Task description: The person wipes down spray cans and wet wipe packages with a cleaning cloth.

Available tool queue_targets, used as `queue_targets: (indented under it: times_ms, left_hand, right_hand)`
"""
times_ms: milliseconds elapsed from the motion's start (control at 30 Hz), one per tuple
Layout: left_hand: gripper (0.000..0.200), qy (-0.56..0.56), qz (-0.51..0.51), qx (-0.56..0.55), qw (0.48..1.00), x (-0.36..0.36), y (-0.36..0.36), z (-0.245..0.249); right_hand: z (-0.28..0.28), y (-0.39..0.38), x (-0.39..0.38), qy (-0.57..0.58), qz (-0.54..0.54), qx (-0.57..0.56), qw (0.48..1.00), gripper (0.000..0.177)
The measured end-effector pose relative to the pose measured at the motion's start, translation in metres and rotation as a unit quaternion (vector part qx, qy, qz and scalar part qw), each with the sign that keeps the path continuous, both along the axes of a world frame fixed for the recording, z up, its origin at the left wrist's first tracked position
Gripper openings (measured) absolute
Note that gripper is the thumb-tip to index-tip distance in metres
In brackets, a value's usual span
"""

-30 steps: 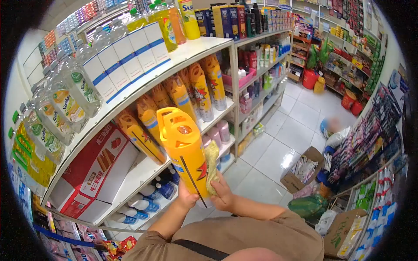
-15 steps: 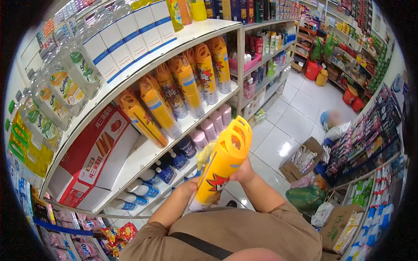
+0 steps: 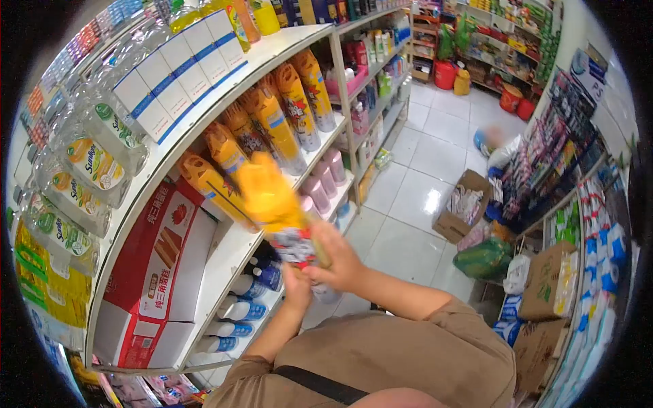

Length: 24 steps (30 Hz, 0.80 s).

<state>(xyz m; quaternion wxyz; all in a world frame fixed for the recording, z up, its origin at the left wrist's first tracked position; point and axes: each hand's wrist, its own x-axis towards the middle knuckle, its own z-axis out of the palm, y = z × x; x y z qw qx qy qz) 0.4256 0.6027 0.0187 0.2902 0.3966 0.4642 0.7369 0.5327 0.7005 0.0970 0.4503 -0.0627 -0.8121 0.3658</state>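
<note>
A yellow aerosol spray can is held tilted in front of the shelf, blurred by motion. My left hand grips it near its base. My right hand is wrapped round its right side, with a yellowish cloth partly visible between the palm and the can. Behind the can's cap stands a row of similar yellow spray cans on the middle shelf, partly covered by the held one.
A red carton occupies the shelf's left end. Dish soap bottles and white-blue boxes line the shelf above. Blue-and-white bottles stand below. Right of the tiled aisle are an open cardboard box and a green bag.
The spray can has swung left toward the shelf row and turned, its cap now leaning left. Both hands moved with it. My view has shifted to the right.
</note>
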Motion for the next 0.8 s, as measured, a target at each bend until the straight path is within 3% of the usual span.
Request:
queue_targets:
  times_ms: [67,100,200,233,333,367,400,467,500,567,600,633,667,700,733,800]
  left_hand:
    - [0.083,-0.035,0.122,0.077,0.989,-0.002,-0.014,0.04]
    - [0.079,-0.024,0.124,0.097,0.987,-0.016,-0.024,0.035]
    - [0.079,-0.028,0.131,0.135,0.982,-0.027,-0.053,0.039]
    - [0.081,-0.025,0.129,0.146,0.98,-0.026,-0.062,0.038]
    - [0.088,-0.049,0.087,0.168,0.981,-0.017,-0.086,0.026]
    - [0.088,-0.032,0.06,0.163,0.984,-0.017,-0.094,0.019]
    - [0.089,-0.016,0.032,0.159,0.987,-0.018,-0.101,0.014]
    - [0.088,0.014,-0.051,0.114,0.992,-0.021,-0.115,0.007]
    - [0.087,0.029,-0.068,0.077,0.994,-0.021,-0.117,0.001]
    - [0.085,0.165,-0.072,0.03,0.983,-0.022,-0.123,-0.006]
    - [0.084,0.283,-0.059,0.02,0.957,-0.021,-0.122,0.004]
    - [0.084,0.278,-0.057,0.017,0.959,-0.017,-0.122,0.007]
    - [0.083,0.272,-0.055,0.015,0.961,-0.014,-0.122,0.01]
    - [0.082,0.141,-0.064,0.017,0.988,-0.006,-0.122,0.009]
    - [0.083,0.089,-0.075,0.028,0.993,-0.006,-0.123,0.004]
    - [0.086,-0.019,-0.093,0.053,0.994,-0.005,-0.125,-0.005]
  right_hand:
    - [-0.009,-0.029,-0.003,-0.057,0.064,0.019,0.996,0.067]
    - [-0.025,-0.039,-0.009,-0.01,0.044,0.094,0.995,0.059]
    - [-0.038,-0.065,-0.014,0.003,0.04,0.138,0.99,0.055]
    - [-0.04,-0.073,-0.016,0.014,0.04,0.118,0.992,0.052]
    - [-0.043,-0.099,-0.016,0.012,0.113,-0.176,0.978,0.058]
    - [-0.049,-0.103,-0.016,0.008,0.12,-0.174,0.977,0.056]
    - [-0.052,-0.107,-0.019,0.001,0.168,-0.333,0.928,0.053]
    - [-0.059,-0.118,-0.023,-0.008,0.251,-0.618,0.745,0.047]
    - [-0.064,-0.122,-0.021,-0.001,0.285,-0.667,0.688,0.045]
    - [-0.07,-0.135,-0.013,0.009,0.264,-0.681,0.683,0.043]
    - [-0.069,-0.139,-0.01,0.014,0.254,-0.686,0.681,0.042]
    - [-0.075,-0.14,-0.008,-0.027,0.248,-0.651,0.717,0.041]
    - [-0.076,-0.142,-0.007,-0.056,0.211,-0.662,0.717,0.042]
    - [-0.068,-0.145,-0.006,-0.086,0.174,-0.671,0.716,0.043]
    - [-0.063,-0.148,-0.005,-0.116,0.138,-0.679,0.712,0.044]
    - [-0.084,-0.148,-0.01,-0.093,0.121,-0.632,0.76,0.044]
